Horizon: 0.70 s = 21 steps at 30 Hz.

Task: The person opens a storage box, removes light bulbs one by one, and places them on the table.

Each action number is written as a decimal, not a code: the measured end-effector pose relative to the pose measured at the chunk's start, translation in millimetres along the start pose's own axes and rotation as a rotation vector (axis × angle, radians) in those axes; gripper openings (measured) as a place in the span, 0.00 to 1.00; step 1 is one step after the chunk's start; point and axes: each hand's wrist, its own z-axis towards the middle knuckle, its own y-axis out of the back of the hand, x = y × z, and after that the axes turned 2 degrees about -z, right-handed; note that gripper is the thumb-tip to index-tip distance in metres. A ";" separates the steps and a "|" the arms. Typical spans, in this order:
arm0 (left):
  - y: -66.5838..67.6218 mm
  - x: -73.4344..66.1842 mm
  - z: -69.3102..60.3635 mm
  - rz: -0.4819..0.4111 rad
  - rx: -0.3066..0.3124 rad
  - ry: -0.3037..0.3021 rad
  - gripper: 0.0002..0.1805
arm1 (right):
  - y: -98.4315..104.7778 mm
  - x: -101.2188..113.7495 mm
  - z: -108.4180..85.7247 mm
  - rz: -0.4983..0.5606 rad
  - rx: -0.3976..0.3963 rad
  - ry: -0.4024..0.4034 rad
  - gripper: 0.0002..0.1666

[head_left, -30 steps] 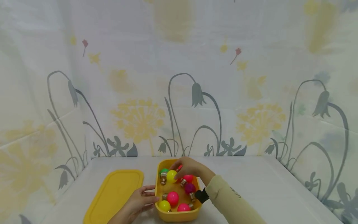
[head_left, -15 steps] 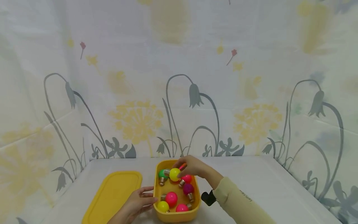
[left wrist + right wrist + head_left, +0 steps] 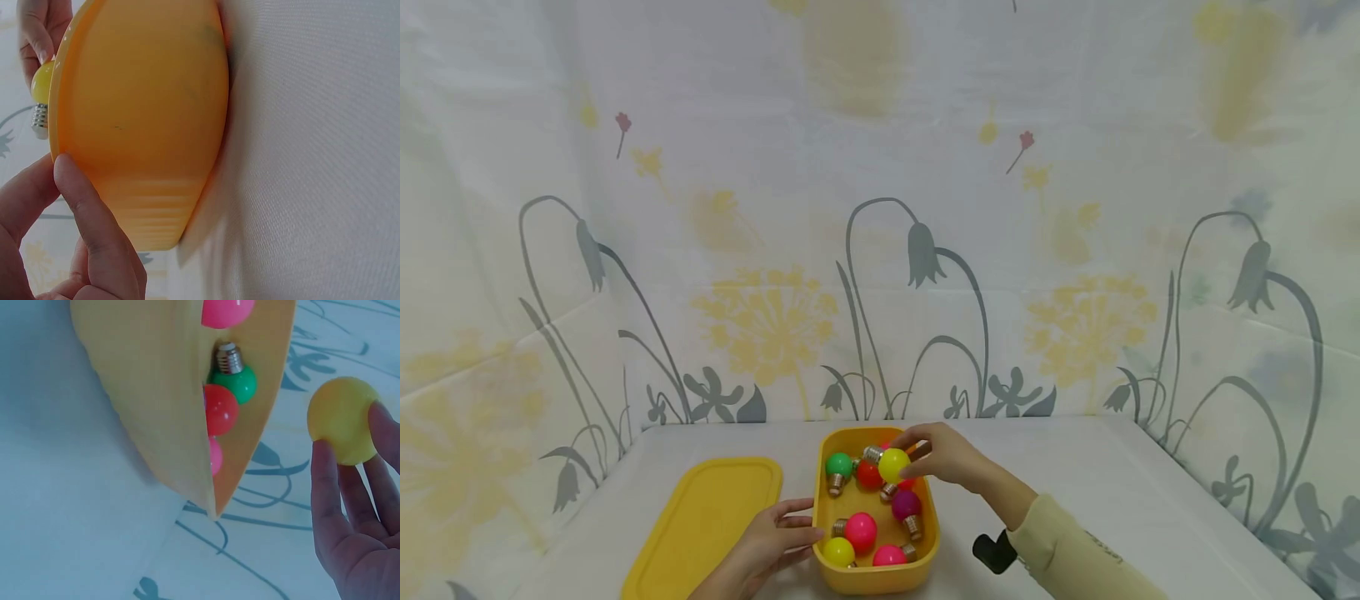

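Note:
A yellow bulb [image 3: 894, 466] is pinched by its round end in my right hand [image 3: 946, 457], above the far right part of a yellow box [image 3: 877, 581]; the right wrist view shows this yellow bulb [image 3: 342, 420] clear of the rim. Inside the box lie several bulbs, among them a green bulb [image 3: 838, 466], a red bulb [image 3: 869, 475], a purple bulb [image 3: 906, 504], a pink bulb [image 3: 860, 531] and another yellow bulb [image 3: 838, 552]. My left hand [image 3: 765, 542] grips the box's left rim, its thumb and finger on the edge in the left wrist view.
A yellow lid [image 3: 707, 521] lies flat on the white table [image 3: 1120, 508], left of the box. A black device [image 3: 995, 552] sits at my right wrist, beside the beige sleeve [image 3: 1067, 542]. A patterned cloth [image 3: 880, 333] hangs behind the table.
My right hand has lifted the yellow bulb from beside the green one and moved it right, uncovering the red bulb. My left hand has stayed on the rim.

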 end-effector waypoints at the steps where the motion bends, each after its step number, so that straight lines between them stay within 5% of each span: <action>1: 0.0 -0.2 -0.1 -0.001 -0.001 0.001 0.37 | 0.9 -1.3 -0.8 0.000 -0.010 0.002 0.18; 21: -0.3 -2.5 -5.0 -0.004 0.008 -0.016 0.35 | 36.5 -17.9 -28.6 -0.008 -0.192 -0.035 0.21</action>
